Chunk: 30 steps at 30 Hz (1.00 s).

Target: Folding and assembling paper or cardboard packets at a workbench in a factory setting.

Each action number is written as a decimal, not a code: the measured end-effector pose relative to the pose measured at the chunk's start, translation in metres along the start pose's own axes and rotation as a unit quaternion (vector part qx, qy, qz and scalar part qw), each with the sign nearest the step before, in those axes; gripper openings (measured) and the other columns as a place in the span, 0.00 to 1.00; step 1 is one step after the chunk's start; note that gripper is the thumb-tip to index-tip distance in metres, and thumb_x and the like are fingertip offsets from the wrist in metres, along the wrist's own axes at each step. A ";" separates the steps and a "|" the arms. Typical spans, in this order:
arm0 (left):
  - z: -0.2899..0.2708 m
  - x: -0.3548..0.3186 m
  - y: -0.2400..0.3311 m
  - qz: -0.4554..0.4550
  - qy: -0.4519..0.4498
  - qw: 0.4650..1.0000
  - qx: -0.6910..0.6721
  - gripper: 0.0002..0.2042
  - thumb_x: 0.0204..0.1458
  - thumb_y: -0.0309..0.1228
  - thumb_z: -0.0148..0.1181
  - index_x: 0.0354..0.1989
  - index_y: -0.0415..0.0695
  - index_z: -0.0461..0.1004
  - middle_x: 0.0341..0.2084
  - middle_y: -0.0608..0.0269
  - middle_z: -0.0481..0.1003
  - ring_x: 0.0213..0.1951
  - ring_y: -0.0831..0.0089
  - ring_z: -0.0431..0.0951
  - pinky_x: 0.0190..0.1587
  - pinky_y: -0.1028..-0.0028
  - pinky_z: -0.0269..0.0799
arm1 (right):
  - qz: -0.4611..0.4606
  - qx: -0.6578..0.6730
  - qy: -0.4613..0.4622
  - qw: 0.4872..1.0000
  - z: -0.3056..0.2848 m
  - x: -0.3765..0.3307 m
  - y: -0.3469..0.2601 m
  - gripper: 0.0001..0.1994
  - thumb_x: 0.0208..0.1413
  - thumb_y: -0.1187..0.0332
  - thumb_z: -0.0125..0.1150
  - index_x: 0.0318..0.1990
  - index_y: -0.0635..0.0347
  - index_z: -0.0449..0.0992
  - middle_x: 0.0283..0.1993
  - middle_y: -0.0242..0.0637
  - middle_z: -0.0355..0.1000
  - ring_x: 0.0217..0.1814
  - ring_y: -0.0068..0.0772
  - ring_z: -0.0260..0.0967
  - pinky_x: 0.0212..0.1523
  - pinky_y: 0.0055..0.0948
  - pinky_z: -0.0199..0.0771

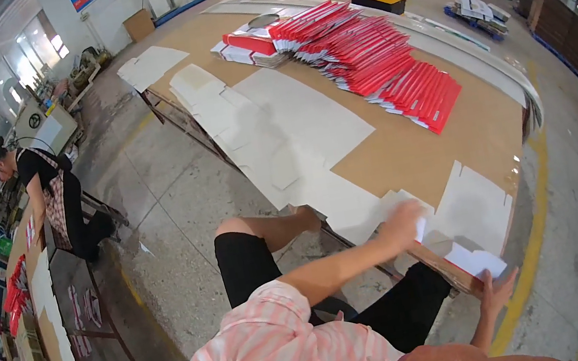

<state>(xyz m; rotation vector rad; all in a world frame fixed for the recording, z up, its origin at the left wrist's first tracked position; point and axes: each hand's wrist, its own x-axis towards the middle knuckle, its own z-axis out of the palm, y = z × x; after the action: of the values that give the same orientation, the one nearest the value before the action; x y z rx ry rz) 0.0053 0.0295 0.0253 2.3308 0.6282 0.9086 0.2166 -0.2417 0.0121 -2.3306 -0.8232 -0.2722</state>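
Slanting lengthwise, the white sheet (477, 260) points toward the right hand (495, 292).

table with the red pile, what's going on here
A person works at the near edge of a brown-topped table. The right hand is at the edge of a white piece; the left hand, blurred, is over the table's near edge, its grip unclear. Pale sheets cover part of the top, and red-and-white pieces lie fanned out beyond them. To the left, a co-worker bends over another table.
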 end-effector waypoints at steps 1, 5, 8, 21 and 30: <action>-0.017 0.005 -0.004 -0.029 -0.031 0.996 0.083 0.16 0.43 0.25 0.56 0.44 0.47 0.75 0.47 0.51 0.70 0.50 0.55 0.67 0.53 0.59 0.63 | 0.091 0.130 -0.004 0.987 -0.006 -0.009 0.018 0.36 0.53 0.60 0.60 0.66 0.62 0.51 0.63 0.52 0.57 0.65 0.51 0.54 0.63 0.45 0.53; -0.012 -0.009 -0.026 -0.017 -0.088 0.996 -0.030 0.14 0.41 0.27 0.58 0.39 0.51 0.79 0.49 0.58 0.68 0.48 0.60 0.68 0.52 0.60 0.63 | 0.161 0.349 -0.067 0.921 -0.021 -0.018 0.022 0.38 0.54 0.61 0.62 0.67 0.62 0.47 0.61 0.51 0.59 0.62 0.46 0.58 0.62 0.41 0.56; 0.035 -0.013 0.000 0.044 -0.097 0.988 -0.110 0.17 0.40 0.24 0.58 0.41 0.51 0.79 0.51 0.59 0.67 0.49 0.60 0.68 0.53 0.61 0.63 | 0.157 0.498 0.175 0.835 -0.031 0.009 -0.010 0.36 0.53 0.65 0.62 0.65 0.63 0.50 0.59 0.48 0.60 0.60 0.41 0.60 0.60 0.37 0.59; -0.042 -0.041 0.038 0.280 -0.222 0.931 0.070 0.15 0.48 0.39 0.57 0.42 0.45 0.74 0.48 0.55 0.67 0.50 0.57 0.66 0.54 0.55 0.60 | -0.258 -0.075 -0.117 0.956 0.012 0.010 -0.126 0.29 0.38 0.72 0.60 0.55 0.52 0.69 0.57 0.35 0.67 0.46 0.42 0.65 0.47 0.39 0.67; -0.045 0.049 0.060 0.207 -0.153 0.929 0.267 0.17 0.52 0.40 0.52 0.45 0.45 0.74 0.34 0.62 0.75 0.43 0.66 0.72 0.52 0.60 0.58 | -0.204 0.122 0.052 0.970 0.022 0.008 -0.103 0.29 0.38 0.77 0.57 0.56 0.58 0.69 0.53 0.41 0.70 0.44 0.46 0.66 0.50 0.37 0.67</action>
<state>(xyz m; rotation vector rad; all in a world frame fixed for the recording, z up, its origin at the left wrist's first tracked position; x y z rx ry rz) 0.0185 0.0288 0.1139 3.0963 0.2704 0.5563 0.1580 -0.1626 0.0502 -1.8898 -1.2070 -0.4380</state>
